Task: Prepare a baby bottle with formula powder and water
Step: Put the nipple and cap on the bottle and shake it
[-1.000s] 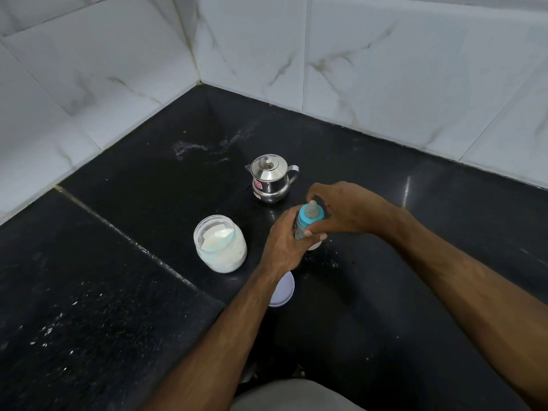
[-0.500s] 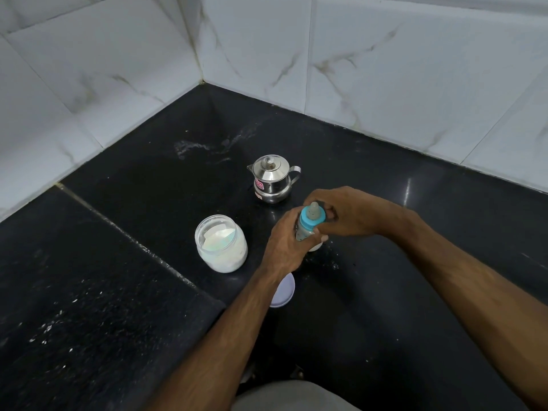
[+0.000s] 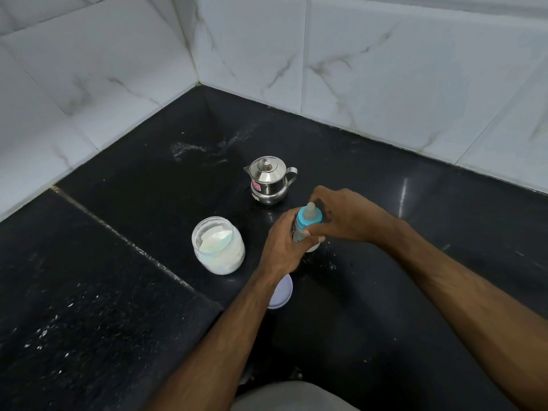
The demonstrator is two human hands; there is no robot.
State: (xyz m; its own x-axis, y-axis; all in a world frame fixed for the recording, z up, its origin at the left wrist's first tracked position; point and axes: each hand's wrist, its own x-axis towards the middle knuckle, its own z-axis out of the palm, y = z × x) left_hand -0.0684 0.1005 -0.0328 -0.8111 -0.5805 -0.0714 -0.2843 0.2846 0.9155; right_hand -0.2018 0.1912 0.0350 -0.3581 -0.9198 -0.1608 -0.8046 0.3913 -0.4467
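Little change since the earlier frames: right hand (image 3: pixel 350 216) has rotated a bit round the blue cap (image 3: pixel 308 218), fingers now further over its far side; left hand (image 3: pixel 281 244) and everything on the counter stayed put. Nearest, grey cloth (image 3: pixel 293 396) at bottom edge, blurred. Both forearms reach forward over the black stone counter (image 3: pixel 103 307), white specks scattered on its near left slab. A pale lilac lid (image 3: pixel 283 295) lies flat on the counter, partly hidden under the left wrist. Left hand fingers curled round the body of the baby bottle (image 3: pixel 298 232), holding it upright on the counter; bottle base shows white at the bottom, contents otherwise hidden by the hand. Right hand thumb and fingers curled about the blue cap, pinching it; clear teat (image 3: pixel 310 209) sticks up between them. Left of the bottle, near but apart, open clear jar (image 3: pixel 218 246) of white powder, something pale lying inside, cannot tell what. Beyond the bottle, small steel lidded kettle (image 3: pixel 268 185) with a red label, spout left, handle right. Farthest, white marble-look wall tiles (image 3: pixel 385 69) meeting in a corner.
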